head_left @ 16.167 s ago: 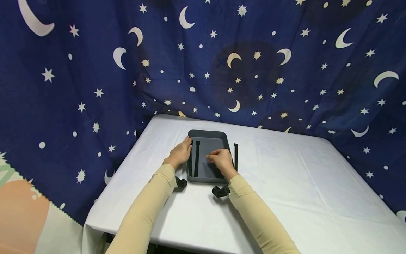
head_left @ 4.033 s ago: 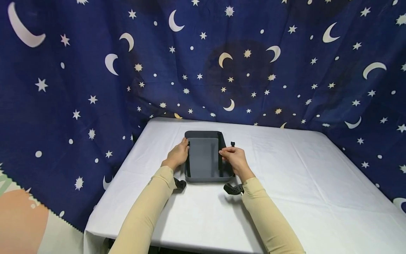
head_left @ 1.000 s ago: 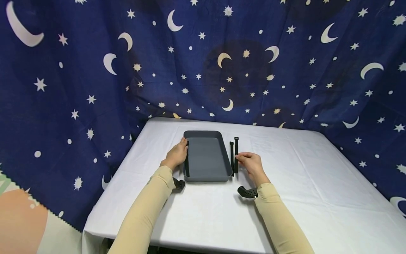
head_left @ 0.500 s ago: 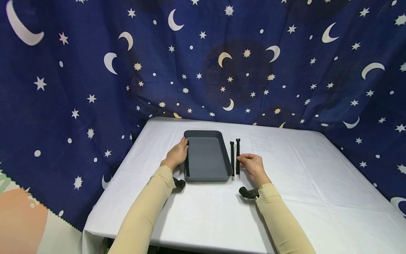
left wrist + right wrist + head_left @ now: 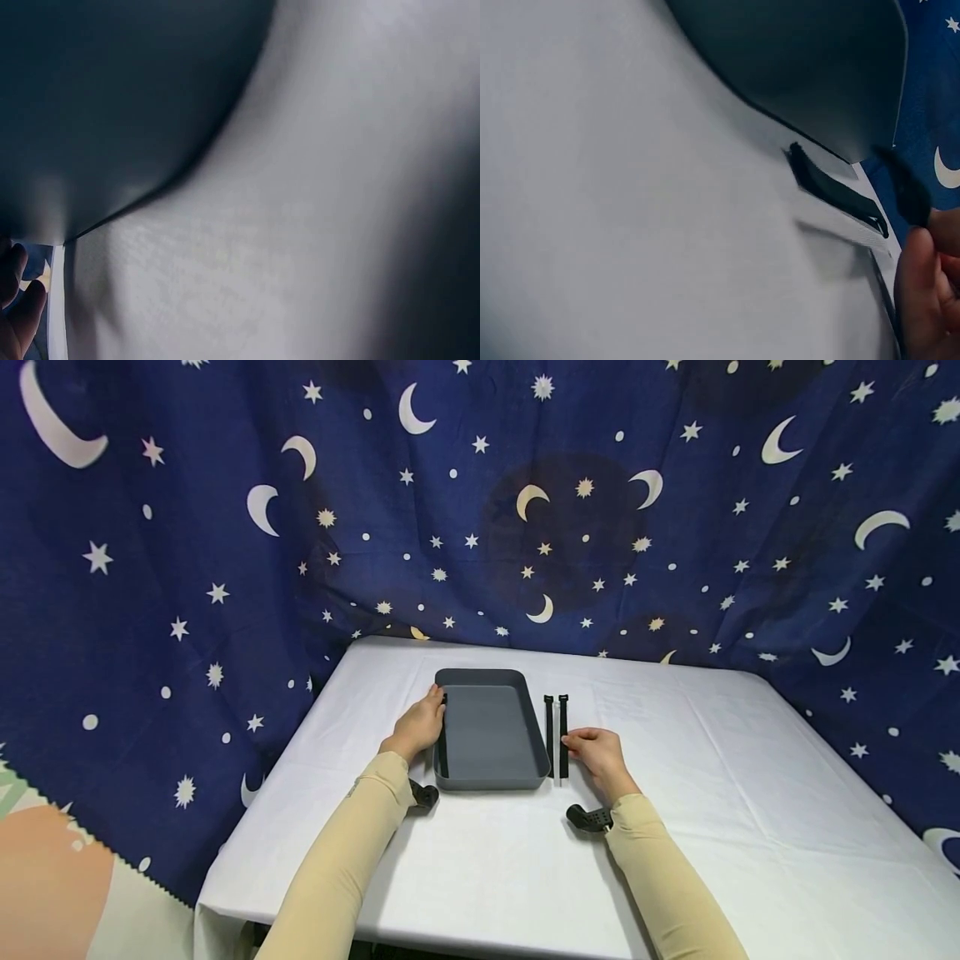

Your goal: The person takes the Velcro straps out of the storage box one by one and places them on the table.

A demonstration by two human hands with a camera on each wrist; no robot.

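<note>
The grey tray (image 5: 491, 735) lies on the white table. My left hand (image 5: 415, 727) grips its left wall, fingers at the rim. One black cable strap (image 5: 442, 747) stays inside along that wall, partly covered by the fingers. Right of the tray, another cable strap (image 5: 549, 735) lies on the cloth. My right hand (image 5: 596, 753) pinches a third cable strap (image 5: 564, 752) by its side, parallel to the second and casting a shadow. In the right wrist view, thumb and finger hold this raised strap (image 5: 907, 191) above the lying one (image 5: 840, 199).
Black wrist camera mounts (image 5: 588, 817) hang below both wrists. White cloth (image 5: 712, 793) covers the table, which ends at the front edge. A blue curtain (image 5: 465, 510) with moons and stars hangs behind and to the left.
Since four seconds ago, the right hand has carried a strap out of the tray, over its right wall. Lately that strap has shifted slightly right and nearer, level with its neighbour. The left hand has stayed put.
</note>
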